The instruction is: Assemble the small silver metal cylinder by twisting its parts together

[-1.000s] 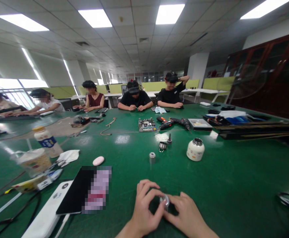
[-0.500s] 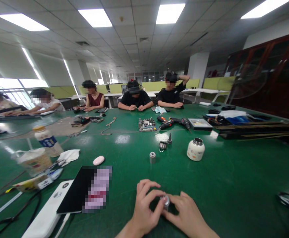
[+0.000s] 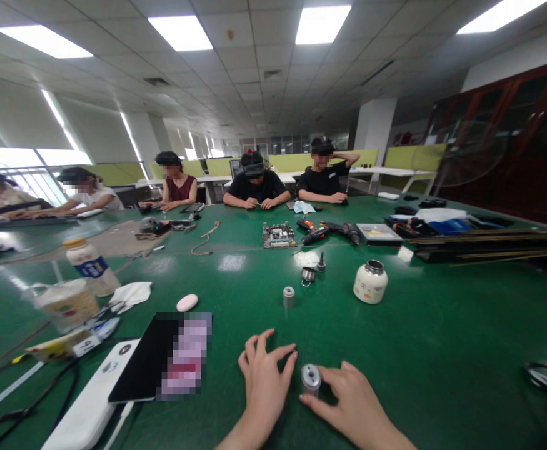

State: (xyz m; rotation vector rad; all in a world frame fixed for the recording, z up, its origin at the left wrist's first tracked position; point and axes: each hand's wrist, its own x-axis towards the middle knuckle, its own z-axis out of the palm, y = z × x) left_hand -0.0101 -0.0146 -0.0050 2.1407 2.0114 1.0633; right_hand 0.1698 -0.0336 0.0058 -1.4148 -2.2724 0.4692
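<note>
My right hand (image 3: 348, 400) grips a small silver metal cylinder (image 3: 311, 379) between thumb and forefinger. The cylinder stands upright on the green table, and dark marks show on its top face. Left of it, my left hand (image 3: 268, 375) hovers apart from the cylinder. Its thumb and forefinger tips are pinched together, with a tiny dark speck at them too small to name; the other fingers are raised. A similar metal cylinder (image 3: 289, 298) stands farther forward. Beyond that are a round metal part with a ring (image 3: 307, 275) and a dark stepped part (image 3: 321, 264).
A white jar (image 3: 370, 284) stands front right. Left are a tablet (image 3: 137, 369), a white power bank (image 3: 90, 400), a pink oval case (image 3: 187, 304), a plastic bag (image 3: 64, 303) and a bottle (image 3: 92, 269). A circuit board (image 3: 279, 235) and power drills (image 3: 327, 233) lie beyond. Several people sit across.
My left hand has come off the metal cylinder and moved left, uncovering its top. My right hand stays at the cylinder.
</note>
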